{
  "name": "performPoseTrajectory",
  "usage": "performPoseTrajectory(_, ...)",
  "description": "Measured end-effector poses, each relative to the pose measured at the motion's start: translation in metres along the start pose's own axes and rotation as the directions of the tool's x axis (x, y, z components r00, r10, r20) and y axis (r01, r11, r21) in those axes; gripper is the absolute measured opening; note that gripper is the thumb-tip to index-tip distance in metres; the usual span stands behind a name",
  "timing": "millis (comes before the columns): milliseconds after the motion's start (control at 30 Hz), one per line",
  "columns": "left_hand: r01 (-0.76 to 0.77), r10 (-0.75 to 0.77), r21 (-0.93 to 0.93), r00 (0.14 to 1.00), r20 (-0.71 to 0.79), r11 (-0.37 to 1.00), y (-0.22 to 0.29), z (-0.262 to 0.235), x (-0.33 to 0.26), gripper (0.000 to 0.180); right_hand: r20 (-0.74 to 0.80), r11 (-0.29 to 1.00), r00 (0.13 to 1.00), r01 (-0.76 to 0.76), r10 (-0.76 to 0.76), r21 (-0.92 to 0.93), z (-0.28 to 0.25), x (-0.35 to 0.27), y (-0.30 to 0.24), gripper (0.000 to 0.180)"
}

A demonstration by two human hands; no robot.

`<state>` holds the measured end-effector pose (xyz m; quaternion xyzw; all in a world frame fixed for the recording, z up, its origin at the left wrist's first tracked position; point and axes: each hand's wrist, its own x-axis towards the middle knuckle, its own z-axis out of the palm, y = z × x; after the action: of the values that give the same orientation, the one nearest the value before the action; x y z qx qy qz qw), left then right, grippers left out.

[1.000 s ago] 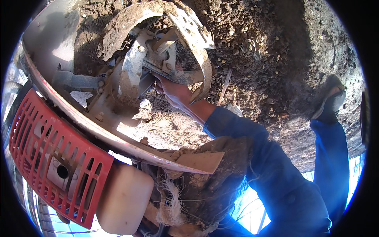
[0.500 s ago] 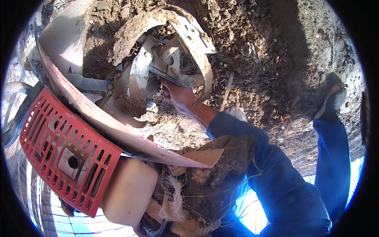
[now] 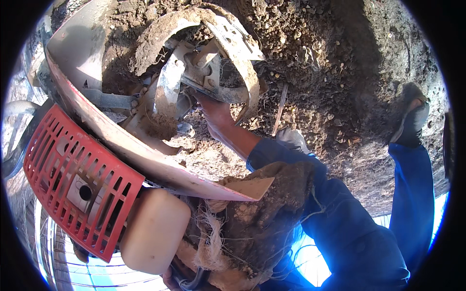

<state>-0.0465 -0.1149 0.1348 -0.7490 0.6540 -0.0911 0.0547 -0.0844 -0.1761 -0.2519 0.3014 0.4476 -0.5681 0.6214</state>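
A small soil tiller lies tipped up in front of me. Its mud-caked curved tine blades (image 3: 228,43) sit at the top centre. My right hand (image 3: 216,116) reaches up from a blue sleeve (image 3: 310,194) and grips a grey metal tine bar (image 3: 213,89) inside the blades, its fingertips hidden behind the metal. The pale mudguard (image 3: 145,160) curves below the hand. At the bottom edge, what may be my left hand's fingers (image 3: 169,279) show by a black cable, mostly hidden.
The red slatted engine cover (image 3: 73,179) and cream fuel tank (image 3: 153,235) fill the lower left. A dirt-crusted cloth (image 3: 262,218) lies on my lap. Loose clumped soil (image 3: 330,72) covers the ground. My blue trouser leg and muddy shoe (image 3: 412,119) are at right.
The tiller has shifted up and to the right in the picture as my head moved closer. My right hand has stayed on the tine bar among the blades.
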Motion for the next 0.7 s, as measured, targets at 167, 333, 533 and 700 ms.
performPoseTrajectory(167, 0.004, -0.004, -0.007, 1.0, -0.015, 1.0, -0.001, 0.003, 0.003, 0.018, -0.121, 0.985, 0.989, -0.064, 0.084, 0.161, 0.017, 0.001, -0.012, 0.046)
performPoseTrajectory(333, -0.004, 0.004, 0.014, 1.0, 0.011, 1.0, -0.002, 0.004, 0.005, 0.018, -0.22, 0.996, 0.972, -0.075, 0.085, 0.052, 0.023, 0.002, -0.005, 0.042)
performPoseTrajectory(533, 0.008, -0.008, 0.005, 1.0, 0.026, 1.0, -0.003, 0.005, 0.005, 0.018, 0.069, 0.916, 0.95, 0.312, -0.305, -0.253, -0.003, 0.027, 0.031, 0.039)
performPoseTrajectory(700, 0.011, -0.011, 0.007, 1.0, 0.022, 1.0, 0.002, 0.003, 0.009, 0.019, 0.355, 0.347, 0.857, 0.484, -0.373, -0.804, -0.037, 0.05, 0.048, 0.034)
